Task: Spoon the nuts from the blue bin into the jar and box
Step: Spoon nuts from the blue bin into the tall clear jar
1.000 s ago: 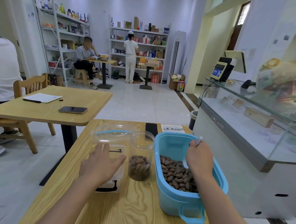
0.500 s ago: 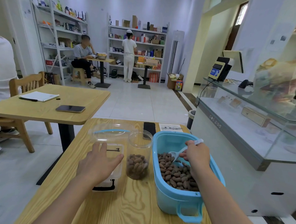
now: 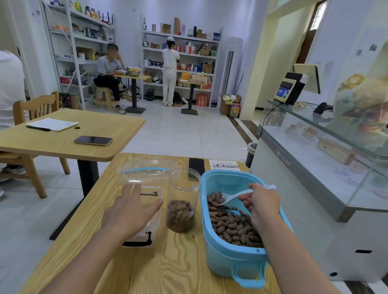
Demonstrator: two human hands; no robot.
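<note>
On near table: blue bin (image 3: 229,258) at right, jar (image 3: 182,200) just beside its left wall, box (image 3: 147,212) left of jar.
Right hand (image 3: 261,202): over bin, pinching handle of white spoon (image 3: 235,196); bowl points left toward jar, low over nuts (image 3: 231,224).
Left hand (image 3: 129,211): fingers straight and relaxed, resting flat on box; grasps nothing.
Jar state: roughly one-third full of nuts, mouth uncovered.
Box state: clear, contents hidden under hand.
Key relation: jar lies left of spoon, across bin's left rim; spoon long axis runs right-to-left, already aligned with that path; right hand nearer.
Next move (judgement): lift loaded bowl over rim, keep level.
Readable writing: counter front shows letters, possibly "coolpad"; paper slip at table's far edge illegible.
</note>
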